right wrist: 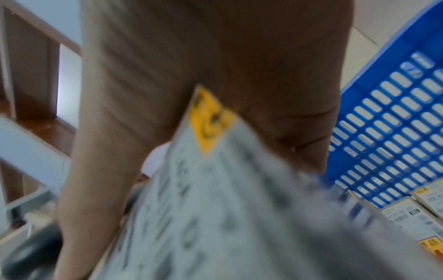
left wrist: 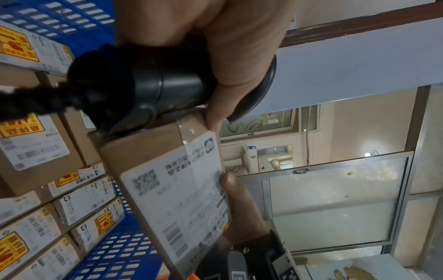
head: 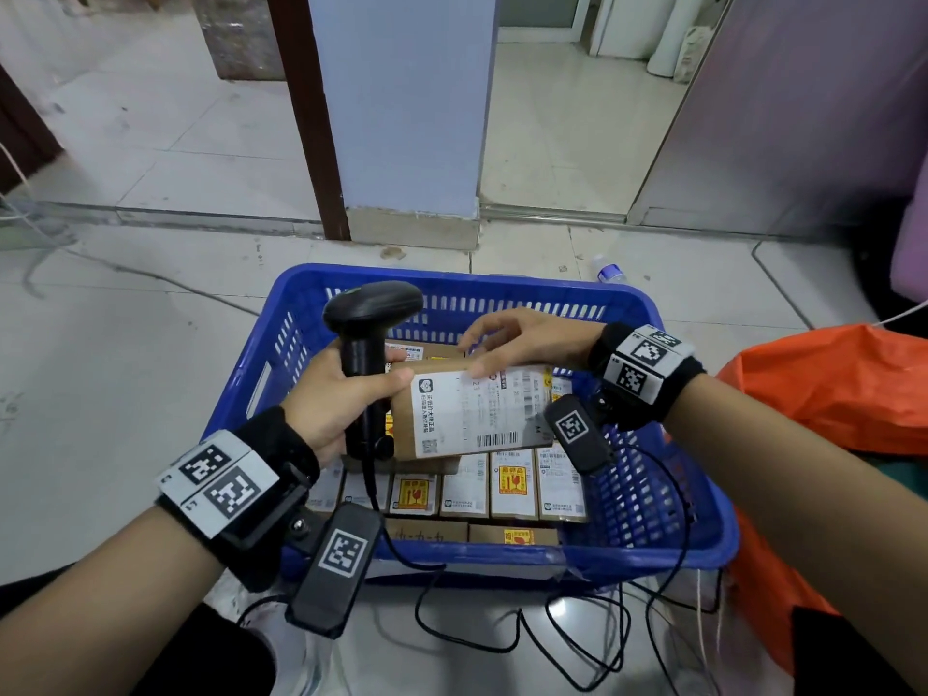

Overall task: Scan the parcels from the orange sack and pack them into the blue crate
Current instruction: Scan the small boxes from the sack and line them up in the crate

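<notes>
Left hand [head: 334,399] wraps the black scanner [head: 369,344] by its handle, head up, cord trailing down toward the person; its thumb tip also rests against the near corner of the parcel [head: 477,411]. Whether the scan has gone through cannot be told.

Between the hands, over the blue crate [head: 653,499], the parcel is held tilted, white label [left wrist: 177,191] facing up. Right hand [head: 522,344] pinches its far edge, thumb on the label, fingers over the top; the right wrist view is too blurred to add more.

Handling, as a judgement: a small taped cardboard box, stiff, likely light since a one-hand pinch carries it. The glossy label and tape may be slick, so bare cardboard edges and corners are the better hold. Yellow fragile stickers on packed parcels [head: 512,487] below the hands suggest setting it down, not dropping.

The crate is well filled, rows of boxes under both hands. Right of the right hand lies the orange sack [head: 828,389].

Surface is pale tiled floor, scuffed; cables loop below the crate. Beyond the hands stand a blue-grey pillar and a sliding-door track; a plastic bottle [head: 610,271] lies past the crate.
</notes>
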